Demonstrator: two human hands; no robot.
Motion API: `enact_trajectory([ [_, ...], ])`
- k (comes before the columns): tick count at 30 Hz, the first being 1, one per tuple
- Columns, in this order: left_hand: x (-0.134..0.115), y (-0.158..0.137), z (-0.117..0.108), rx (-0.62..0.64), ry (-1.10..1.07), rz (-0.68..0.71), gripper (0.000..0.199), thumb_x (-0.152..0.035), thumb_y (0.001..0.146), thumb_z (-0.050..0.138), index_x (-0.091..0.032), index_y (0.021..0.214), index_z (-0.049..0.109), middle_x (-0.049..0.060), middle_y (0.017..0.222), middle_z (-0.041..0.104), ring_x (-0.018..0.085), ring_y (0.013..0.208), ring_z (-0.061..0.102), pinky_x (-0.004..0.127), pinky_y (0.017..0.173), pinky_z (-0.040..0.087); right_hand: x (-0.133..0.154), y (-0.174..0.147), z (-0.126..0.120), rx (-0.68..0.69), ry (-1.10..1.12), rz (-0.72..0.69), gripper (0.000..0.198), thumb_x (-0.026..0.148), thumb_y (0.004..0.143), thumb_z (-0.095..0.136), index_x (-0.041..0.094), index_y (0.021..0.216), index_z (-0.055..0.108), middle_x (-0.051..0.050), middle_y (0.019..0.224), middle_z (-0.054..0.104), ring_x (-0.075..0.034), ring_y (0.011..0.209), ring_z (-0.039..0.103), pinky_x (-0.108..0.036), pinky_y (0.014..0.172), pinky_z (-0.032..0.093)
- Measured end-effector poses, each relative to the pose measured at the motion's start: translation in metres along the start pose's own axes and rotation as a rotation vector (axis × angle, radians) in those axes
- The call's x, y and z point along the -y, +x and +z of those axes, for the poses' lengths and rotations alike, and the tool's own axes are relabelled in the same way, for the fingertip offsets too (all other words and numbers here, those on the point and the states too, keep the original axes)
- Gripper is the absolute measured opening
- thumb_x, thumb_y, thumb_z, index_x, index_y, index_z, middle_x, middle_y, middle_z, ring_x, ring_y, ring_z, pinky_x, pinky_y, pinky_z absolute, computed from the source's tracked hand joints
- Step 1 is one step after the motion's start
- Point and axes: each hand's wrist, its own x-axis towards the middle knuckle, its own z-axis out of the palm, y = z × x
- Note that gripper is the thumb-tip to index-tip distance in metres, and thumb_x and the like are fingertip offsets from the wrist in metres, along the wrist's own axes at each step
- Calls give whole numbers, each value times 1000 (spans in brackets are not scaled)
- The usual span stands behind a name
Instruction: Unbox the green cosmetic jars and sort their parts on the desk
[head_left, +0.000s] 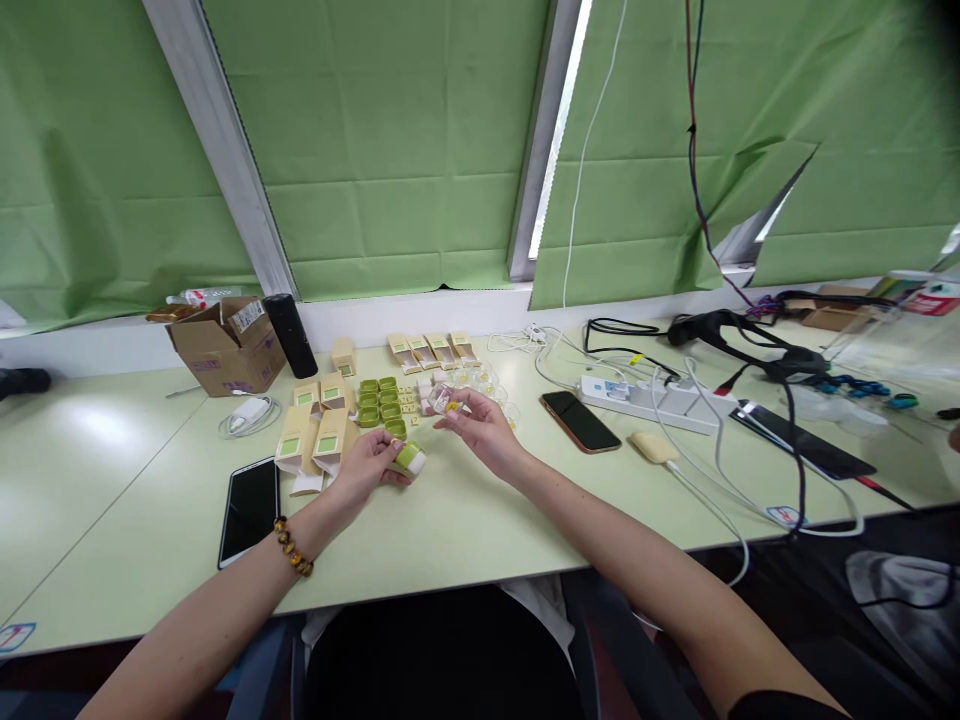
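Note:
My left hand point(369, 464) is closed on a small green cup point(407, 454), tilted on its side, with something white at its opening. A little higher and to the right, my right hand point(484, 430) pinches a clear plastic lid point(442, 398) with a yellow spot on it. Behind the two hands, several more green cups point(368, 415) stand in rows. Small pale tags point(407, 408) lie beside them. Several clear round lids point(487, 382) with yellow marks lie beyond my right hand, near some whitish blocks point(424, 388) partly hidden by the lid I hold.
Open beige boxes point(298, 436) stand left of the cups, with another row of open boxes point(424, 352) at the back. Phones lie left point(249, 508) and right point(580, 420). A power strip point(652, 403) with tangled cables, a cardboard box point(225, 355) and a black cylinder point(291, 336) also stand here.

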Motion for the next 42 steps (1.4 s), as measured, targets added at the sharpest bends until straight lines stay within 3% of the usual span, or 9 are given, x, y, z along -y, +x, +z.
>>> enact_trajectory([
  [2, 0, 0, 0, -4, 2, 9, 51, -52, 71, 93, -14, 84, 61, 7, 82, 73, 20, 71, 74, 32, 58, 65, 1, 1, -1, -14, 36, 16, 31, 39, 69, 96, 25, 87, 74, -3, 120, 68, -20, 100, 70, -43, 97, 56],
  [5, 1, 0, 0, -9, 9, 9, 51, -52, 72, 93, -15, 83, 60, 8, 83, 74, 20, 71, 74, 33, 59, 65, 4, 4, -6, -131, -65, -24, 31, 39, 62, 98, 25, 83, 80, -4, 114, 69, -21, 101, 65, -36, 84, 57],
  [12, 2, 1, -1, -1, 15, 17, 49, -51, 75, 91, -15, 84, 59, 8, 84, 74, 21, 72, 75, 33, 60, 65, 12, 5, -13, -219, -228, 33, 31, 41, 68, 93, 19, 86, 84, 3, 61, 61, -8, 52, 40, -27, 52, 37],
  [14, 2, 0, -1, -1, 15, 23, 50, -52, 74, 91, -15, 84, 59, 8, 84, 74, 21, 72, 75, 33, 60, 65, 14, 3, -12, -197, -189, 25, 32, 43, 70, 92, 18, 86, 81, 4, 57, 59, -8, 46, 43, -26, 47, 34],
  [19, 3, 1, -2, 0, 26, 20, 52, -54, 73, 91, -15, 85, 59, 8, 84, 74, 21, 72, 75, 34, 61, 66, 17, -1, -7, -1, 15, 12, 48, 64, 81, 80, 19, 98, 80, -9, 93, 77, -22, 73, 72, -29, 52, 50],
  [25, 4, 2, -2, -2, 14, 27, 56, -56, 69, 93, -15, 84, 57, 7, 84, 74, 21, 73, 75, 35, 60, 66, 19, -5, -2, 42, 12, -25, 58, 74, 88, 66, 17, 90, 80, -14, 100, 77, -22, 70, 70, -33, 52, 51],
  [31, 2, 0, 0, -4, 26, 21, 57, -57, 69, 92, -16, 83, 56, 7, 84, 74, 21, 73, 75, 35, 62, 66, 27, -9, 4, 98, -84, -72, 65, 78, 90, 57, 18, 82, 80, -16, 115, 73, -24, 83, 69, -34, 57, 53],
  [37, 3, 1, -2, -5, 35, 35, 53, -55, 72, 91, -16, 83, 57, 8, 84, 74, 21, 74, 75, 34, 61, 66, 33, -6, 1, 179, -38, -7, 51, 64, 91, 60, 17, 96, 80, -19, 117, 76, -32, 102, 71, -44, 75, 58],
  [42, 3, 1, -1, -1, 27, 43, 54, -56, 70, 92, -15, 83, 59, 7, 82, 73, 21, 73, 74, 34, 61, 66, 38, 1, -8, 165, 47, -13, 39, 32, 73, 76, 20, 111, 77, -15, 120, 78, -30, 100, 73, -49, 86, 57],
])
